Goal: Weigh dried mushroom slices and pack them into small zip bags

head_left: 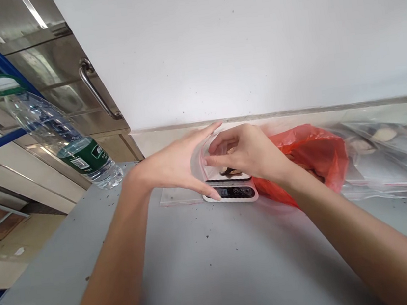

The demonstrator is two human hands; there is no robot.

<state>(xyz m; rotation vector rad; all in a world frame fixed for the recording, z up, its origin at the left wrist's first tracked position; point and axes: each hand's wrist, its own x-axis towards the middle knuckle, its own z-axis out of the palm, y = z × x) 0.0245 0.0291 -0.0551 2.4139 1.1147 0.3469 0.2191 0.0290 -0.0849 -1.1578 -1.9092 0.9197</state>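
A small white digital scale (pixel 230 194) with a lit display sits on the grey table near the wall. Brown dried pieces (pixel 231 171) show over its platform, partly behind my right hand. My left hand (pixel 175 161) is spread wide, its thumb by the display, against the edge of a clear zip bag (pixel 198 162). The thumb and curled fingers of my right hand (pixel 246 152) close at the bag's edge above the scale. Right of them lies an open red plastic bag (pixel 307 135) with brown pieces inside.
Clear zip bags (pixel 372 166), some with pale pieces, lie at the right along the wall. A large water bottle (pixel 81 152) with a green handle stands at the left table edge. Another flat clear bag (pixel 179 196) lies left of the scale. Dark crumbs dot the table (pixel 212 280).
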